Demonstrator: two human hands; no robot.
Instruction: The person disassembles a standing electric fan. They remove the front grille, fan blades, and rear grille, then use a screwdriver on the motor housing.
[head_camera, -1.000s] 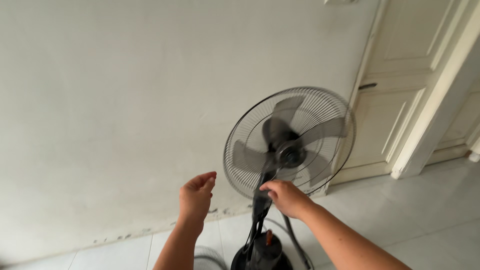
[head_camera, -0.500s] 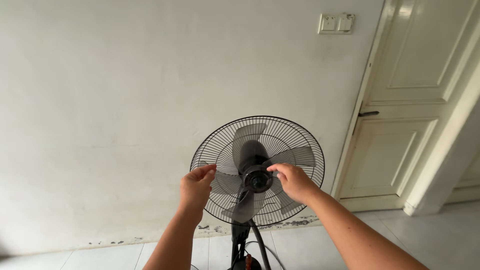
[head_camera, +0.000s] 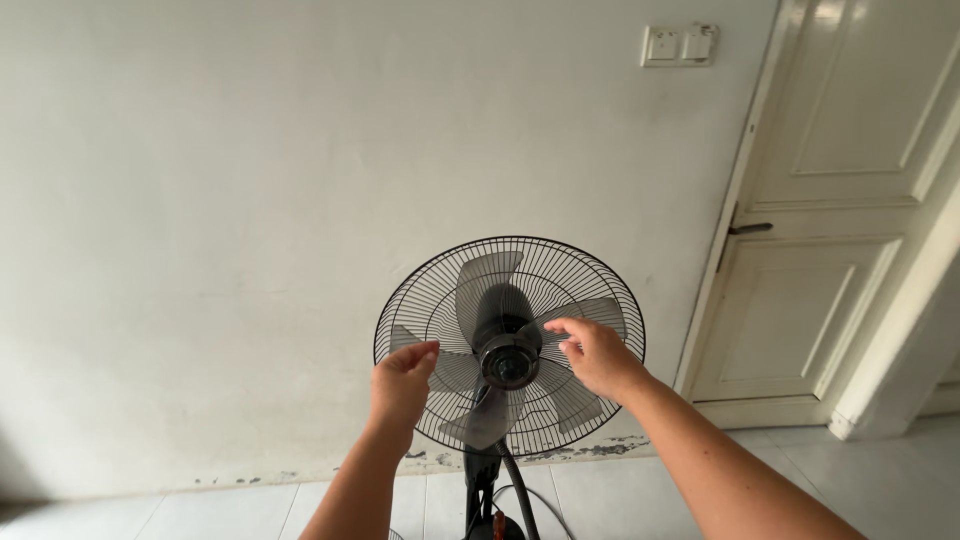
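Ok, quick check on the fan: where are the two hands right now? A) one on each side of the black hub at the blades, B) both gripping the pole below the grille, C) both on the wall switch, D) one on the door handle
A: the left hand and the right hand sit at the grey blades on either side of the black hub, in front of the wire grille.

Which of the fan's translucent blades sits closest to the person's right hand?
The blade pointing right, just above the right hand. The upper blade, left blade and bottom blade lie farther off.
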